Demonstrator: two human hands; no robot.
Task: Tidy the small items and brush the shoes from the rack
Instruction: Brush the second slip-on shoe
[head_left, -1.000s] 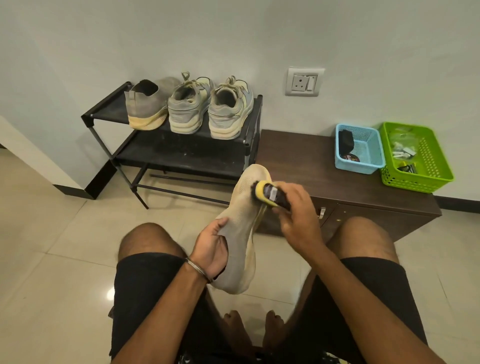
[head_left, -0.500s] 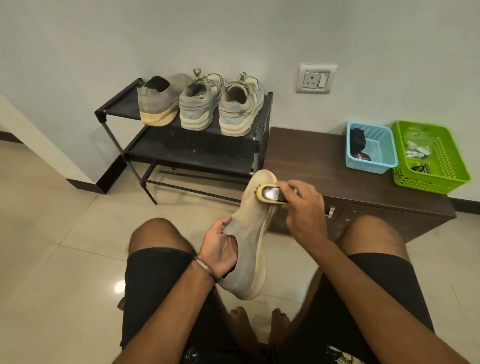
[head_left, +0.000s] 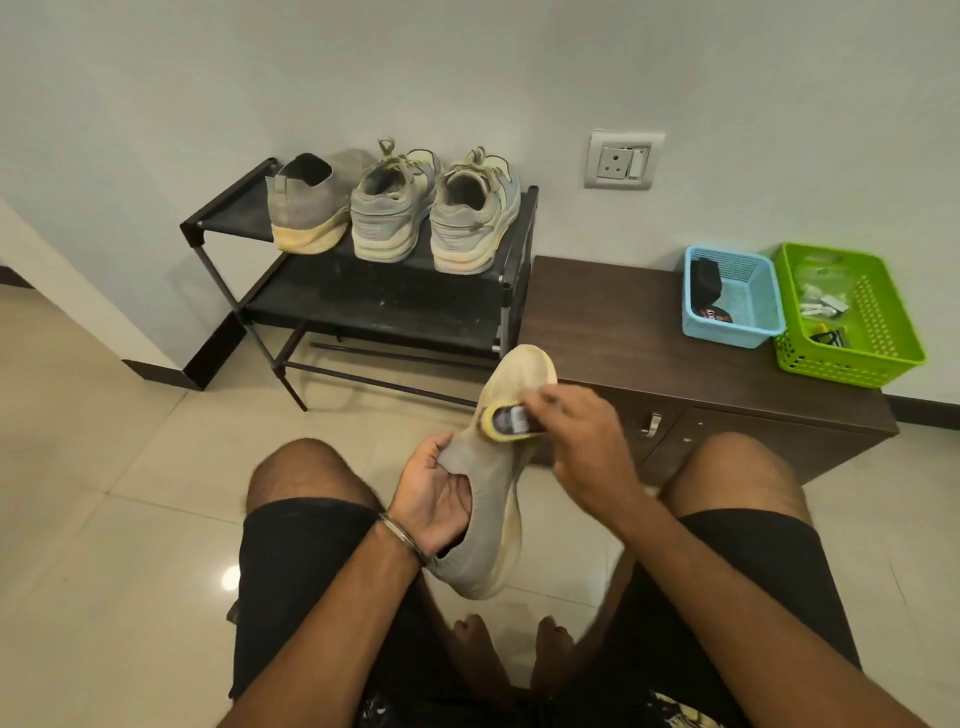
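Note:
Between my knees I hold a grey knit slip-on shoe (head_left: 506, 499) with a pale yellowed sole, toe pointing away. My left hand (head_left: 439, 493) grips its opening, fingers tucked inside the collar. My right hand (head_left: 576, 436) holds a small yellow-and-black shoe brush (head_left: 506, 422) pressed against the shoe's upper near the toe; the hand is motion-blurred. On the black rack (head_left: 514, 244) stand the matching grey slip-on (head_left: 306, 208) and a pair of grey lace-up sneakers (head_left: 431, 213).
A dark wooden cabinet (head_left: 623, 332) stands right of the rack. On it sit a blue basket (head_left: 732, 296) with dark items and a green basket (head_left: 852, 317) with small packets. A wall socket (head_left: 623, 161) is above. Glossy tiled floor (head_left: 104, 467) lies to the left.
The brush in my right hand has slid back along the shoe's upper from the toe toward the middle. The camera view has shifted slightly left. My left hand keeps the same grip.

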